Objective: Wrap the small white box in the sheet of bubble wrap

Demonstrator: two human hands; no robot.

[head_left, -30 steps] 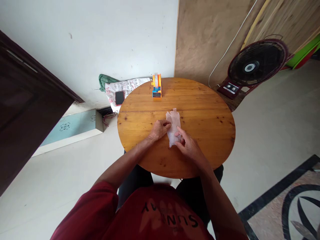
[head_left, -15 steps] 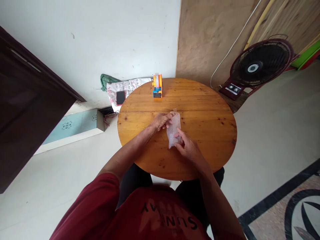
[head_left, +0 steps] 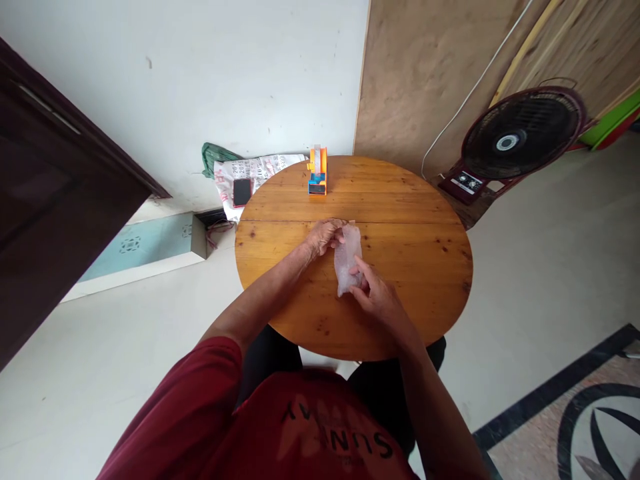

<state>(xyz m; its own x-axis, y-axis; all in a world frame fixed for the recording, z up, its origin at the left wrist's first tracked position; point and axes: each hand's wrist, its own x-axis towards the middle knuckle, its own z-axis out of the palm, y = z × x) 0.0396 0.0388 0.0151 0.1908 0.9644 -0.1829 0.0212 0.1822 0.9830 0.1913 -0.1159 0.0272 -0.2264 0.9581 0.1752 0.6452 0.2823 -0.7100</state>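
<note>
A whitish, see-through packet that looks like bubble wrap (head_left: 347, 261) lies lengthwise on the round wooden table (head_left: 415, 267). At its far end sits a small clear strip like tape. My left hand (head_left: 325, 237) is at the packet's far left corner, fingers bent and closed on that end. My right hand (head_left: 373, 287) grips the near right edge between thumb and fingers. Whatever the wrap may contain cannot be made out.
An orange and blue tape dispenser (head_left: 317, 175) stands at the table's far edge. Beyond the left edge, a phone (head_left: 243, 193) rests on a printed white sack (head_left: 227, 175). A dark red fan (head_left: 515, 140) stands at the right, by the wall.
My left fingers have shifted slightly at the packet's far end, where the clear strip now stands out less. My right hand keeps its place. The camera view has moved a little.
</note>
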